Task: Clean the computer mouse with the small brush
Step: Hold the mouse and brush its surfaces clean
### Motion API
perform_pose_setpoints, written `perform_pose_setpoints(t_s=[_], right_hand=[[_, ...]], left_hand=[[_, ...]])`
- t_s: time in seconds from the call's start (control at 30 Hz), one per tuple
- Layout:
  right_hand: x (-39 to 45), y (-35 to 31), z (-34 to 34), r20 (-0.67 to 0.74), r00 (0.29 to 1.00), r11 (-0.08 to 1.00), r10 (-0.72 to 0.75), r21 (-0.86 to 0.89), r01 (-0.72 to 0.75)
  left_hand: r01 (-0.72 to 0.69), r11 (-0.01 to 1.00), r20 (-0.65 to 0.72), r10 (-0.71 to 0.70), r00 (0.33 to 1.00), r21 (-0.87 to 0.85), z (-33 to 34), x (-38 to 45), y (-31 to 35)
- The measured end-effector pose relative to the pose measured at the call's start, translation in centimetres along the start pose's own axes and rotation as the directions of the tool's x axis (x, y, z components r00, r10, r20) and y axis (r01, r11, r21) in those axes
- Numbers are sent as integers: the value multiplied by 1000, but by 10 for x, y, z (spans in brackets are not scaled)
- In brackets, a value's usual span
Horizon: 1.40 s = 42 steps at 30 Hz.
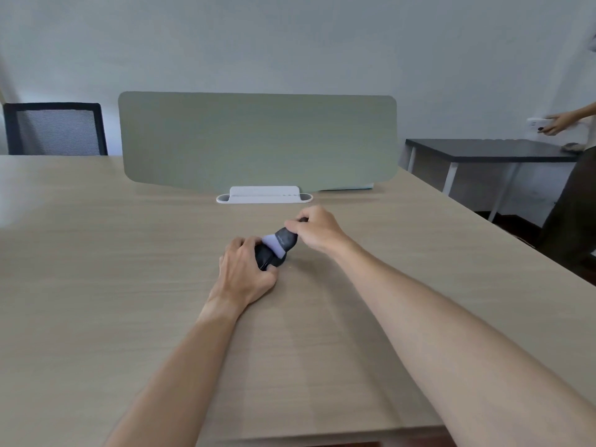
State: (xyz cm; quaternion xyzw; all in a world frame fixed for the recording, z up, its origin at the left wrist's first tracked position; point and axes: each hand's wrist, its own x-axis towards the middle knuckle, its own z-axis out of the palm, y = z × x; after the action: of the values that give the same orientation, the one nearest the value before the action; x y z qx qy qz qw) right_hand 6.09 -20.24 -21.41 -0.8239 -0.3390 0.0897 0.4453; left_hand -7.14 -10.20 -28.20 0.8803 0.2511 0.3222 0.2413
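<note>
A pale wood-grain desk (129, 285) fills most of the view, backed by a plain white wall. At its far edge stands a grey-green divider panel (258, 140) in a white clip base (264, 195).

Near the middle of the desk the left hand (245, 272) wraps around a dark computer mouse (269, 256), fingers curled closed over its left side and thumb pressed along its near edge, pinning it against the desk. Only the mouse's right half shows past the knuckles.

The right hand (317, 230) is closed around the far end of a small brush (283, 238), thumb and forefinger pinched on its dark ferrule; the rest of the handle is hidden in the fist. The brush's pale bristles (272, 245) lie against the top of the mouse, angled down toward the left hand.

Both forearms reach in bare from the lower edge of the view.

A black mesh chair (54, 129) sits behind the desk at the left. At the right stands a dark-topped table (483, 150) on white legs, and beside it another person's hand (558, 124) holds a white object too blurred to identify.
</note>
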Motion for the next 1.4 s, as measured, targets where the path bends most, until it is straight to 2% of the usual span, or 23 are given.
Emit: perform_pose_setpoints(t_s=[0.1,0.17,0.27,0.3,0.37,0.47,0.53,0.6,0.67,0.87,0.93,1.0,1.03,1.1,1.23,1.27,1.33,1.4], right_hand=[[3,4,-1,-128,988,984,-84,-164,63],[2,2,-3,-172,977,983,-126,-154,99],[-8,-1,-5,-90,991,992,-99,74,106],[-11,0,-5,-38,995,991,-96,87,99],[-13,7,-4,-8,995,994,-104,-19,104],[-10,16,-6,-121,987,989,-103,-123,88],[-9,16,-11,-112,988,992,-106,-85,97],[-13,14,-13,-11,996,995,-86,39,87],[-16,14,-9,19,997,991,-80,110,77],[-9,13,-4,-136,981,962,-137,-255,99],[-10,9,-8,-121,983,982,-139,-144,121],[-14,3,-7,-42,993,993,-113,36,115],[-17,2,-5,-3,994,992,-107,63,107],[-17,3,0,-5,993,993,-117,-30,116],[-6,3,-2,-139,981,959,-134,-266,93],[-4,1,-4,-156,977,959,-144,-264,99],[-1,-4,-5,-179,974,983,-136,-144,111],[-1,-8,-4,-131,988,996,-86,-19,84]], left_hand=[[9,1000,1,-9,1000,29,3,3,-2],[27,999,1,-27,1000,23,3,3,-1],[41,999,0,-41,999,-1,2,1,-1],[41,999,-8,-41,999,-3,2,1,-1],[42,999,-13,-42,999,0,2,1,-1],[44,999,-4,-44,999,10,2,0,0],[42,999,0,-42,999,18,1,0,0],[40,999,5,-40,999,20,1,1,-1],[34,999,8,-35,999,20,1,2,-3],[27,1000,4,-27,1000,15,3,1,-4],[27,1000,8,-27,1000,16,3,2,-4],[24,1000,4,-24,1000,12,3,2,-5],[19,1000,-3,-19,1000,12,3,2,-6],[20,1000,-5,-20,1000,13,3,2,-6],[17,1000,2,-17,1000,9,4,1,-5],[13,1000,0,-13,1000,6,4,1,-4],[4,1000,2,-4,1000,1,3,1,-4],[-20,1000,-2,20,1000,5,1,1,-3]])
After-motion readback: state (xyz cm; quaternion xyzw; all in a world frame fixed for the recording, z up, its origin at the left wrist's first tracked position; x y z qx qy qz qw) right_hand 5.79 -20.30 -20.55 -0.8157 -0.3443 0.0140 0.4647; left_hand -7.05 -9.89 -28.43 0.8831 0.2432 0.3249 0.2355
